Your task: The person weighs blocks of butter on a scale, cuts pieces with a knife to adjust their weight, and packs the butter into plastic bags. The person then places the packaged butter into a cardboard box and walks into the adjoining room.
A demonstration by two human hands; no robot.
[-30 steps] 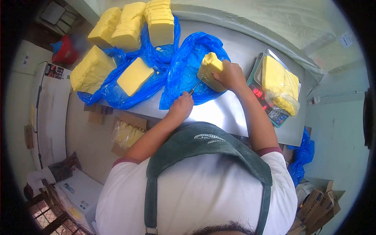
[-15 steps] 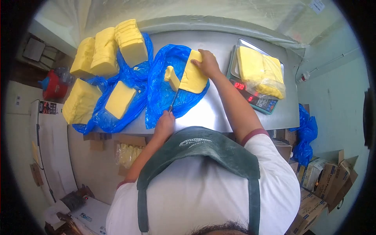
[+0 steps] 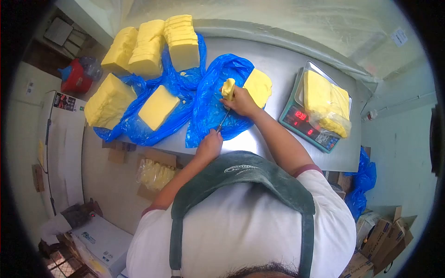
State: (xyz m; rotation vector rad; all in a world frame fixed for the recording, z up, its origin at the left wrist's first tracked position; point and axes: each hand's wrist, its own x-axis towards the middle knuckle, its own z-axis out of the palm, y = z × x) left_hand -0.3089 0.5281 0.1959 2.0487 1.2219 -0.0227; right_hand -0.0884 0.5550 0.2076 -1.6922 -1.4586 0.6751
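My left hand [image 3: 211, 144] is closed round the handle of a knife [image 3: 224, 119], whose blade points up and away over a blue plastic sheet [image 3: 204, 113]. At the blade's far end my right hand [image 3: 241, 102] grips a small piece of butter [image 3: 228, 87], a soft yellow lump. My fingers partly cover the blade tip, so I cannot tell whether it touches the piece. Just beyond that hand lies a flat slab of butter [image 3: 258, 87] at the sheet's right edge. A smooth cut block of butter [image 3: 158, 107] rests to the left on more blue plastic.
Large butter blocks [image 3: 147, 48] stand at the table's back left, another block [image 3: 110, 102] nearer. On the right, a digital scale [image 3: 308, 126] carries wrapped butter [image 3: 327, 102]. The steel table [image 3: 273, 53] ends close to my apron [image 3: 245, 171]. Cardboard boxes [image 3: 384, 241] sit low right.
My right hand has left the flat slab and come left and nearer to the small piece, which it now grips. My left hand still holds the knife. The whole view has shifted and turned slightly.
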